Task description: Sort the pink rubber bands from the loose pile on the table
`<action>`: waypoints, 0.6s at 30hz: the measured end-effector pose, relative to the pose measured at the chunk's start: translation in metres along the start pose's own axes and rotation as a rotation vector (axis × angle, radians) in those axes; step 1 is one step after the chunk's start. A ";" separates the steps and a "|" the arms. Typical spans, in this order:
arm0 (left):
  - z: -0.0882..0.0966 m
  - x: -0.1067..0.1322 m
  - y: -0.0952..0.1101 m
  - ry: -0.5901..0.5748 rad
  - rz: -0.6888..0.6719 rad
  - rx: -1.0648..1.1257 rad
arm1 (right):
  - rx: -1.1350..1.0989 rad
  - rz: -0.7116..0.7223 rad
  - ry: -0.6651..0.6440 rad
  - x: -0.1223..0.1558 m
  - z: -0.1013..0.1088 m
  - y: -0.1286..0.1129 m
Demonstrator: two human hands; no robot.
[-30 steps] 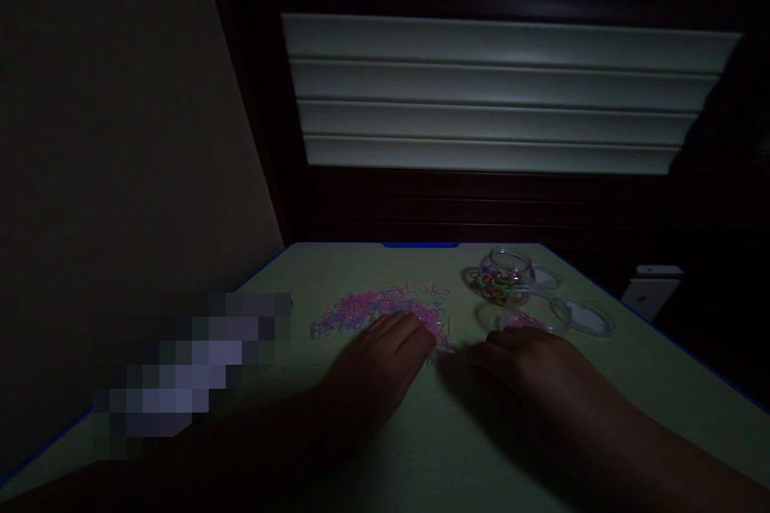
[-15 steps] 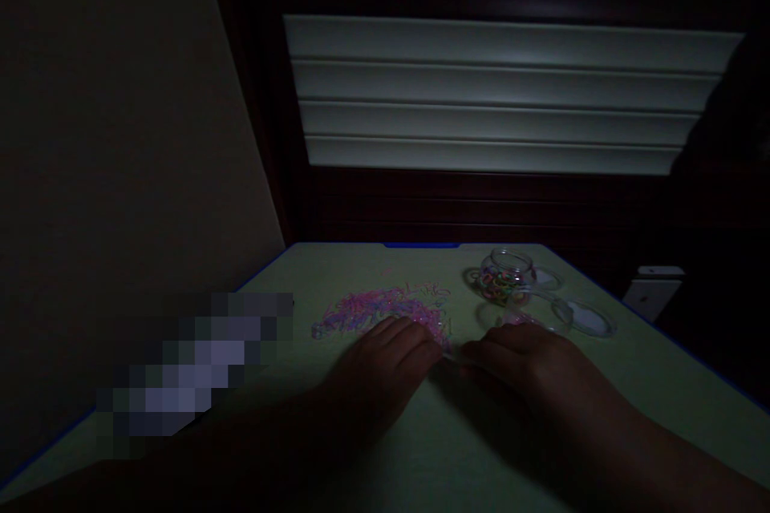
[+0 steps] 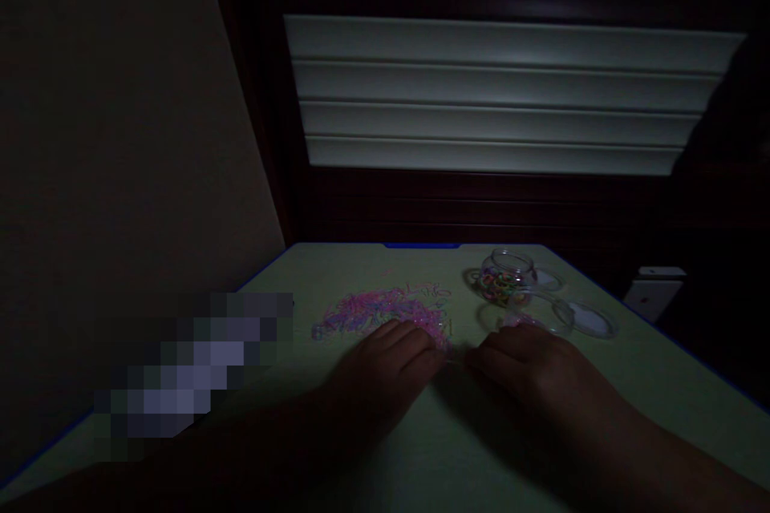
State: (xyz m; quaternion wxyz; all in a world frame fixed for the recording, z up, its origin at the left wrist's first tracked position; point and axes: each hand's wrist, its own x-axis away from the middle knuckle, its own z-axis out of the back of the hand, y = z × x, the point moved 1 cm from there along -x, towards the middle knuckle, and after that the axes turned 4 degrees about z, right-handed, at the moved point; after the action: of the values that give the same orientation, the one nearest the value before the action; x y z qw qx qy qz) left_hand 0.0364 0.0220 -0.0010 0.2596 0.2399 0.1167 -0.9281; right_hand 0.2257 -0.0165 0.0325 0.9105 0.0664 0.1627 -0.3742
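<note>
My left hand [image 3: 394,361] is closed, its fingertips pinched at the near edge of a pile of small pink and purple rubber bands [image 3: 366,309]. My right hand [image 3: 523,361] is closed too, a short gap to the right. A thin, pale rubber band [image 3: 455,361] spans the gap between both sets of fingertips; its ends are hidden in the fingers. Just beyond my right hand lies a clear jar [image 3: 545,309] on its side, with some pink bands near its mouth. Behind it an upright clear jar [image 3: 508,276] holds multicoloured bands.
Two clear lids with white discs, one a round lid [image 3: 593,319] and another lid [image 3: 545,279], lie right of the jars. The pale green table [image 3: 415,449] has blue edges. A blurred-out patch [image 3: 198,373] covers something at left. A white box [image 3: 653,296] stands beyond the right edge.
My right hand has shifted slightly to the right, and the gap between the fingertips is a little wider. The pile and jars stay where they were.
</note>
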 end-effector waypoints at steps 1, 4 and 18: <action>0.000 0.000 0.000 -0.008 0.001 0.005 | 0.009 0.005 0.009 0.000 0.000 0.000; 0.002 -0.001 0.001 -0.020 0.006 0.024 | 0.036 0.013 0.035 0.000 0.001 -0.001; -0.001 0.000 -0.002 -0.011 0.048 0.055 | 0.564 -0.181 0.060 0.002 0.014 0.013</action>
State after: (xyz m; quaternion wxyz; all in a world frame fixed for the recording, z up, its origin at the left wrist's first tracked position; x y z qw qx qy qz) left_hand 0.0356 0.0239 -0.0021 0.2758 0.2445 0.0837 -0.9258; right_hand 0.2396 -0.0123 0.0453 0.8138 0.3128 0.0843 -0.4824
